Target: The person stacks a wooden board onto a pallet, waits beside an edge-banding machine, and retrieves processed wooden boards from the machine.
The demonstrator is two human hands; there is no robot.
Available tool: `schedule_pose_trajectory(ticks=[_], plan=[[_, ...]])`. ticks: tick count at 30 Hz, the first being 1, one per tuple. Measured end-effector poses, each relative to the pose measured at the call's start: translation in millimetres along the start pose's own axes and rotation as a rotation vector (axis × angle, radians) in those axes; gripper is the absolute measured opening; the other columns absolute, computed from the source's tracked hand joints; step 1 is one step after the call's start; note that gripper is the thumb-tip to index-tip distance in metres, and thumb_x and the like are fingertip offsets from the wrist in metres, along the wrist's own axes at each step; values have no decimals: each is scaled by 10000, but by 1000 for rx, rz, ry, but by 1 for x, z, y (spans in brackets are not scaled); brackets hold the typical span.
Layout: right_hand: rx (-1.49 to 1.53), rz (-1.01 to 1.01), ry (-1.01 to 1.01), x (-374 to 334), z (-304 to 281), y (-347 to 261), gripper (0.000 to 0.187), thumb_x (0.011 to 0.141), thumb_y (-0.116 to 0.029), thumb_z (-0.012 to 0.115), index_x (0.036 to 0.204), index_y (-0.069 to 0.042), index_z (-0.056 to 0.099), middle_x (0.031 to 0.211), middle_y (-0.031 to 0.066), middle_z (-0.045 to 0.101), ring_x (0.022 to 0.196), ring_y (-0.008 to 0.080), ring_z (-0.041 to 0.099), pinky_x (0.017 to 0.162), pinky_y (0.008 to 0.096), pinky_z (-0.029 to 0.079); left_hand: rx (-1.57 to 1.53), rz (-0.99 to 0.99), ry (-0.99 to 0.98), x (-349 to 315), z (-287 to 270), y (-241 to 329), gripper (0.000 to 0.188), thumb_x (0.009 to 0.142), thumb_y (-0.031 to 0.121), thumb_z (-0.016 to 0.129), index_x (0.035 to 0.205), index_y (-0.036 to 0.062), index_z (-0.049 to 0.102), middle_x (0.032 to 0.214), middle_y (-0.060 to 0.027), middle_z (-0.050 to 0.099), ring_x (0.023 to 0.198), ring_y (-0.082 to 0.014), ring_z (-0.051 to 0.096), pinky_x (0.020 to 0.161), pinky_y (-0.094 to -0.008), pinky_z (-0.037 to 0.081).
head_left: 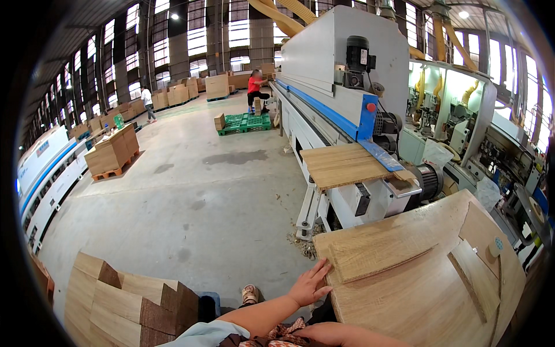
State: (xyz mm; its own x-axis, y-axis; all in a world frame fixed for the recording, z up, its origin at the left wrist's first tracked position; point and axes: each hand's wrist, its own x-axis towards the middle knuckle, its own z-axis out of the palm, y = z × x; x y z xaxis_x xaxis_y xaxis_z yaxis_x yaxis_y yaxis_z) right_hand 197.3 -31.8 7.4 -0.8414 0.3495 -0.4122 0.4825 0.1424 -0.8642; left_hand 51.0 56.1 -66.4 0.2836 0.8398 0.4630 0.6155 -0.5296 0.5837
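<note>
My left hand (311,284) is stretched out with its fingers apart, the fingertips at the left edge of a wood-grain worktop (381,306). Just beyond those fingertips lies a narrow wood-grain panel (376,254) on the worktop. Of my right arm only a bare forearm (347,333) shows at the lower edge; the hand itself is out of the picture. Farther ahead, another wood-grain panel (344,165) rests flat on the near end of a long white and blue machine (341,110).
Stacked wood-grain boards (115,303) stand at lower left. Wooden offcuts (477,277) and a small round blue-topped object (495,247) lie on the worktop's right side. A person in red (255,87) sits by a green pallet (244,122); another person (147,104) is farther left.
</note>
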Motion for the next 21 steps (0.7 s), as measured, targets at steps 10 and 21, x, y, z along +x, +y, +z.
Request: schedule_pose_trajectory(ticks=[10, 21], plan=[[259, 241, -10, -13, -10, -47, 342, 872, -304, 510, 970, -9, 653, 924, 99, 646, 799, 154, 578, 707, 281, 457, 29, 37, 12, 0, 0, -2, 640, 842, 469, 501, 1339, 94, 351, 1440, -135, 231, 1104, -345, 467, 918, -420, 372], [573, 241, -23, -8, -2, -31, 330, 877, -310, 501, 940, -23, 652, 891, 100, 643, 770, 147, 577, 662, 278, 462, 24, 3, -1, 2, 0, 2, 641, 841, 456, 507, 1347, 101, 338, 1447, -129, 220, 1116, -344, 460, 921, -415, 370]])
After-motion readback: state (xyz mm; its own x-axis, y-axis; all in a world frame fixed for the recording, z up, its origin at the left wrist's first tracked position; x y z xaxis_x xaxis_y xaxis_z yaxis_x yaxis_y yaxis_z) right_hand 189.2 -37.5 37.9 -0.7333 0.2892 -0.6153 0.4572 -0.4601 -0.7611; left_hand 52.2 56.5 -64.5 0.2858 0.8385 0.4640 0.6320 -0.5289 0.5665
